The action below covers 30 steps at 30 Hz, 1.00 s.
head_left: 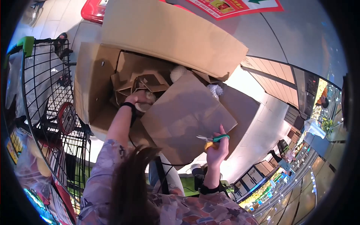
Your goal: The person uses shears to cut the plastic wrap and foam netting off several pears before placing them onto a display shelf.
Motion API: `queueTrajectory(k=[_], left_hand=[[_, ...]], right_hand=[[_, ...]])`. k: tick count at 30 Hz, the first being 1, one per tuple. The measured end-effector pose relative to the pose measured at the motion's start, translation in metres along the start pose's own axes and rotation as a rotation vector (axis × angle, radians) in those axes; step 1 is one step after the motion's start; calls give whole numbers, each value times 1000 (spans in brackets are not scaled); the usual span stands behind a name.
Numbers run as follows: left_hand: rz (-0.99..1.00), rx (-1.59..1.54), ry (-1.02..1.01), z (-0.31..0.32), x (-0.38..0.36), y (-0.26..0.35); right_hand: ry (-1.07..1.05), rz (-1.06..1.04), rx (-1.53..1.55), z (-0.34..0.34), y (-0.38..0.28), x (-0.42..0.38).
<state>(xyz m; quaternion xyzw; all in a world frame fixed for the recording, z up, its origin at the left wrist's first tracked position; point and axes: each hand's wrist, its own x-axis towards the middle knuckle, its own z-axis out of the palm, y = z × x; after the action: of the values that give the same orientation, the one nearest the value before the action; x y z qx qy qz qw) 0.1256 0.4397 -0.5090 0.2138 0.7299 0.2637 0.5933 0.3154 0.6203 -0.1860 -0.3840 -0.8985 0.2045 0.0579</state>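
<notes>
My left hand (140, 98) reaches down into a large open cardboard box (88, 80), its fingers closed round a pale round object (143, 107) whose kind I cannot make out. Crumpled brown cardboard pieces (150, 81) lie beside that hand. In my right hand (219, 149) is a pair of scissors (210, 138) with green and orange handles, blades pointing left. The right hand is over the edge of a flat cardboard sheet (187, 108), which slants across the box. White foam netting (215, 90) shows at the sheet's upper right; another netted piece (178, 73) sits further left.
A black wire shopping cart (41, 75) with a green corner stands at the left, with bags in it. The box's long flap (168, 33) rises at the back. A red-edged sign (232, 7) is at the top. Produce displays and people appear at the far right.
</notes>
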Motion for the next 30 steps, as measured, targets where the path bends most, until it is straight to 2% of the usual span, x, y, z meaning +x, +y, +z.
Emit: queueTrajectory(k=[1,2,4,6,8,10,12,14,15,16,18,20,22,24,26,27,28,30], left_hand=[[-22,-67,-143,-8,-1,5],[-17,-61,-147,-11,-4,11],[-66,-261,-126,-29,-30,18],[95,-672,-275,-52,-57,37],[103,-661,-225,-74,-86,52],[326,-330,86,-95,-106,48],[330,-204,193,-126,-148,76],[319,-417,364,-149,-190,101],[331,-582,385,-159,-215,119],[342,-566,405,-166,-233,126],[487,-634,504,-180,-271,142],[520,-680,489,-186,-318,178],[590,-785,381,-185,-355,208],[685,-766,347,-179,-386,232],[600,-1085,157,-163,-408,244],[660,-1205,0,-156,-418,245],[678,-1195,6,-150,-430,256],[650,-1031,89,-135,-458,283]], right_hand=[[-29,7,-3,-3,-5,2],[-62,18,0,-5,-9,4],[-55,36,17,-1,-10,4],[23,33,-12,2,-2,5],[70,118,32,-1,5,8],[41,119,21,-4,0,8],[24,151,104,-11,-17,8],[-2,173,180,-17,-29,5],[-8,167,149,-18,-30,4],[-9,157,120,-18,-35,3],[75,107,192,-24,-52,2],[161,61,256,-40,-76,0],[-120,180,667,-59,-108,-3],[-423,96,1149,-63,-133,-2],[-677,33,1695,-73,-170,-5],[-738,56,1701,-89,-186,-5],[-799,75,1710,-108,-203,-7],[-765,-17,1765,-135,-220,-17]])
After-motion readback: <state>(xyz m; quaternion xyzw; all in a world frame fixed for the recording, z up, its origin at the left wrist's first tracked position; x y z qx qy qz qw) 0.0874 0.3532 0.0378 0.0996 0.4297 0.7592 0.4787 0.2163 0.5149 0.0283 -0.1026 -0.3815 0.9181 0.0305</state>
